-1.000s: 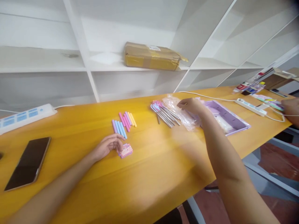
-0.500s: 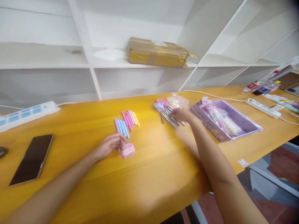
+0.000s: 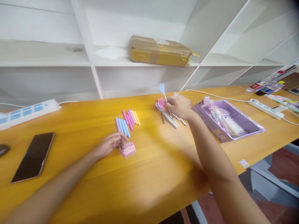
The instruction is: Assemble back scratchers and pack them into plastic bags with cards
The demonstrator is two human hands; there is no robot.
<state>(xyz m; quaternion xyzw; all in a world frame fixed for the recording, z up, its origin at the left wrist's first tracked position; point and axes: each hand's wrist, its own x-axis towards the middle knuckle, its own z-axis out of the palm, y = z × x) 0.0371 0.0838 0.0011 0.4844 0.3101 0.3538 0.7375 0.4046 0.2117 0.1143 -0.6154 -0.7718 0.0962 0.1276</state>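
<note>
My right hand [image 3: 178, 107] is closed on a metal rod with a blue, fingered head [image 3: 161, 88], lifted over a pile of metal rods [image 3: 168, 119] with pink and blue heads. Beside the pile lies clear plastic wrapping [image 3: 182, 97], partly behind the hand. With fingers loosely curled, my left hand [image 3: 113, 143] rests on the table at the edge of a small pink card stack [image 3: 129, 149]; no object shows in its grasp. Just beyond it are several pink, purple, blue and yellow sticks [image 3: 123, 127].
A purple tray [image 3: 247, 119] with wrapped items stands at the right. Power strips [image 3: 266, 109] lie at both sides, a phone [image 3: 34, 157] at the left. White shelves behind hold a taped cardboard box [image 3: 161, 53]. Bottles lie far right.
My right hand has closed on one rod and raised its blue head above the pile. My left hand has stayed by the cards. The view has shifted slightly.
</note>
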